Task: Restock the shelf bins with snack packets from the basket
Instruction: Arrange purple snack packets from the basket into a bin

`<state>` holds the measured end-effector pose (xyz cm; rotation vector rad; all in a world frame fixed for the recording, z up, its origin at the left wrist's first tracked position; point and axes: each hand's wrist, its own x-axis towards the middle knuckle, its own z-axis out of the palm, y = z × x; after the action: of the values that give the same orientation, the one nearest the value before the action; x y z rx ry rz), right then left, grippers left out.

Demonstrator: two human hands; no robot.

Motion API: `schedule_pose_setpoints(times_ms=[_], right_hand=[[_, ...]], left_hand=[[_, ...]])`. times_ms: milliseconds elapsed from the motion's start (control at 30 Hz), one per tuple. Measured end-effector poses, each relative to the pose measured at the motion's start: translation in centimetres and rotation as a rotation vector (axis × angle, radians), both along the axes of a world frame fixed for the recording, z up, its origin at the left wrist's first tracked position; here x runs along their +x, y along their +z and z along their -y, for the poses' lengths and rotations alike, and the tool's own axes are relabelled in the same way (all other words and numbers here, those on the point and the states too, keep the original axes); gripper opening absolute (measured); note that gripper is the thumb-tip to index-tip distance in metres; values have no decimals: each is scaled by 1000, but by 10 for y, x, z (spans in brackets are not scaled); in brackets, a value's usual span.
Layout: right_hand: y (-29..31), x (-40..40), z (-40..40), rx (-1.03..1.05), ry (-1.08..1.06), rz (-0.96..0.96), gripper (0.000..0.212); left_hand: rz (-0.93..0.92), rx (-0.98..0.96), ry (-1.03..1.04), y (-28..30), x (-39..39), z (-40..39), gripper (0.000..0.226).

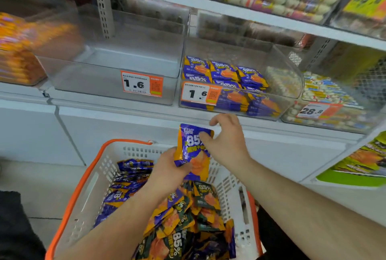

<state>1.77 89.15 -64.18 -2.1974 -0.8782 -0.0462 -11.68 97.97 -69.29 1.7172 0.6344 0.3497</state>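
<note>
Now a purple snack packet (191, 151) is gripped by the left hand (167, 171) and pinched by right hand (226, 141) fingers (205, 136), mid-frame above the basket (87, 188).

Both forearms are bare from the bottom edge up to the wrists, with no sleeve showing on either. The left hand (167, 168) and right hand (226, 140) wear no gloves, and no rings, watch or bands are visible
</note>
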Motion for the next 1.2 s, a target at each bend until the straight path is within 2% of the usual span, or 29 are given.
schedule_pose_setpoints(times_ms=[133,233,367,467,500,567,600,633,733,933,1067,1133,1200], right_hand=[[10,-16,-5,-55,-47,-163,66],[19,-12,-11,5,-121,-212,82],[47,2,-12,128,-151,-321,77],[79,23,-9,233,-128,-265,60],[91,35,-9,241,-129,-239,57],[114,65,-11,208,-150,-156,61],[123,82,-12,172,-167,-106,65],[131,98,-12,126,-185,-55,67],[140,138,-15,-50,-220,38,68],[108,189,-21,-529,-294,143,61],[89,204,-24,-877,-246,141,38],[85,207,-26,-972,-233,156,35],[83,210,-28,-948,-261,150,37]], left_hand=[[77,-26,8,24,22,6,25],[129,-28,4,41,39,10,33],[212,57,13,67,62,10,39],[352,121,-208,91,75,8,45],[355,236,-291,97,81,6,50],[206,713,-318,103,100,-8,74],[76,944,-271,104,109,-17,84],[-50,1089,-228,103,117,-27,90],[-252,1259,-189,91,128,-40,92],[-244,1274,-96,82,132,-33,95],[-201,1264,-91,78,131,-35,94],[-186,1254,-90,78,132,-35,95],[-192,1257,-89,77,132,-34,94]])
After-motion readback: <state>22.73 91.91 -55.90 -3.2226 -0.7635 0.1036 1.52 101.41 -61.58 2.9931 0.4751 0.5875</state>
